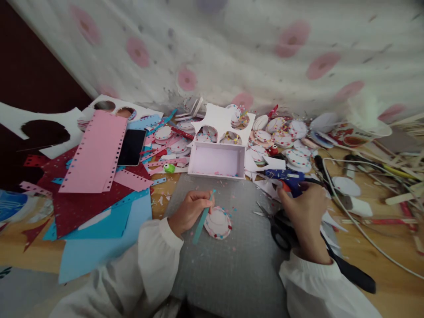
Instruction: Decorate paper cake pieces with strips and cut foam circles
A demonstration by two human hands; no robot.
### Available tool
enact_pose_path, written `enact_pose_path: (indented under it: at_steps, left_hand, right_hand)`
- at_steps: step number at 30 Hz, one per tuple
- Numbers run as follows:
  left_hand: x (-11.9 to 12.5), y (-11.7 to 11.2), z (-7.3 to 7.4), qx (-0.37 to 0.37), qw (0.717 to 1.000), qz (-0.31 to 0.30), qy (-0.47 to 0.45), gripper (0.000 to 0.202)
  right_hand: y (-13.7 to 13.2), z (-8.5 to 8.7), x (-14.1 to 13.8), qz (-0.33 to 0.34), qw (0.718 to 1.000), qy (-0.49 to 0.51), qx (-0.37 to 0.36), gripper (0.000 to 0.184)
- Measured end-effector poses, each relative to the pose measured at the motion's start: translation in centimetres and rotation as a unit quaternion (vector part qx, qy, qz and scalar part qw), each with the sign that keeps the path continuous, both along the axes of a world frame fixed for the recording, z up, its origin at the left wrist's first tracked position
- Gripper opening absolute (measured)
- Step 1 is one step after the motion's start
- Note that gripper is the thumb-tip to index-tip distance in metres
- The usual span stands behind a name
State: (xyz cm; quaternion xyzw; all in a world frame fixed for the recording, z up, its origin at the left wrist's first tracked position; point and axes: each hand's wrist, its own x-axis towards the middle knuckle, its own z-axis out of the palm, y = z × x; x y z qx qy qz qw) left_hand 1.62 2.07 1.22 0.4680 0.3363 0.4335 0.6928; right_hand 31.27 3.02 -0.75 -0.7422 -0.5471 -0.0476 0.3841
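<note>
My left hand [194,211] pinches a blue-green paper strip [199,226] between thumb and fingers; the strip slants down toward me. Just right of it, a round white paper disc [218,223] edged with red and blue dots lies on the grey cutting mat [245,269]. My right hand [306,210] is closed around the handle of a blue hot glue gun [285,176], whose nozzle points left. Black-handled scissors [280,229] lie beside that hand, partly covered by its wrist. Behind the mat stands a shallow white box [217,176] with small coloured bits inside.
Pink card [96,152], blue paper [99,256] and a phone [131,148] lie on the left. Several decorated discs [296,160] are heaped behind. A white cable [356,234] curves along the right, near a paper tub [359,132] and wooden sticks [406,192].
</note>
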Motion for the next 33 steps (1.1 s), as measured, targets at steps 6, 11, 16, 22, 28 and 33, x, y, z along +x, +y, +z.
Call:
enact_pose_path:
  at_steps: [6,11,16,22,28,33]
  left_hand:
    - [0.1,0.2,-0.1,-0.031,0.999,0.042,-0.015,0.025]
    - [0.1,0.3,-0.7,-0.048,0.995,0.081,-0.027,0.024]
    - [0.1,0.1,-1.6,-0.053,0.988,0.138,-0.035,0.019]
    - [0.2,0.2,-1.6,-0.043,0.99,0.13,-0.023,0.025]
    - [0.3,-0.1,-1.3,-0.035,0.996,0.079,0.018,0.03]
    - [-0.8,0.2,0.2,0.096,0.984,0.062,0.137,0.028]
  right_hand:
    - [-1.1,2.0,-3.0,0.088,0.984,-0.027,0.149,0.015]
    - [-2.9,3.8,-7.9,0.371,0.912,-0.091,0.151,0.028]
    - [-2.9,4.5,-12.3,0.538,0.815,-0.201,0.077,0.023]
    - [-1.9,5.0,-13.5,0.523,0.806,-0.247,0.129,0.022]
    - [-2.0,3.4,-11.9,0.484,0.844,-0.112,0.201,0.018]
    - [-1.6,2.4,-10.2,0.319,0.886,0.273,0.195,0.014]
